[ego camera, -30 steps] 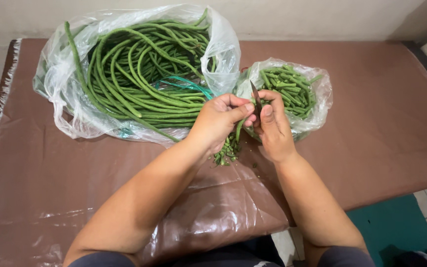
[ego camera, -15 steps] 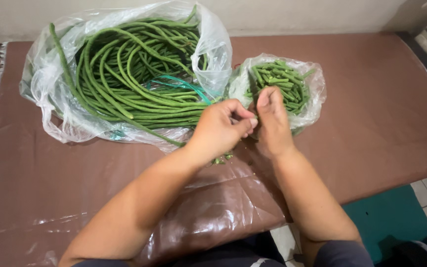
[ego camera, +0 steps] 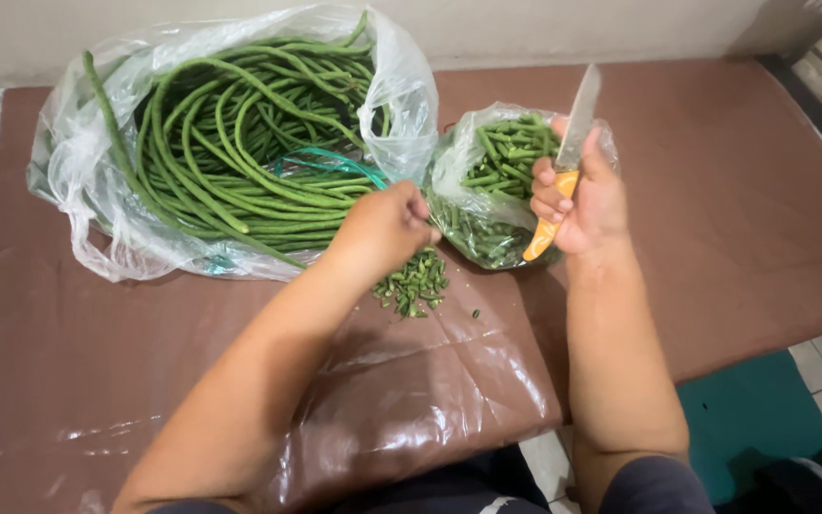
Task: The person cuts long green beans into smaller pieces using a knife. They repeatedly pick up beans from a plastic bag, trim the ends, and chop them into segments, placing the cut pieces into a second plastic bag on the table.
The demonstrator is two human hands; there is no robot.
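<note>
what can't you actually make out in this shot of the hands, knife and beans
Head view, the only one:
- Left hand: seen from the back, so the fingers and anything they pinch are hidden.
- Knife: the right hand covers the middle of the orange handle.
- Small bag of cut beans: the lower pieces blur behind crinkled plastic.
- Large bag of long beans: the bottom layers are buried.
- Cut ends: too small to count.

Head cam, looks steeply down, close over brown table (ego camera: 734, 190).
</note>
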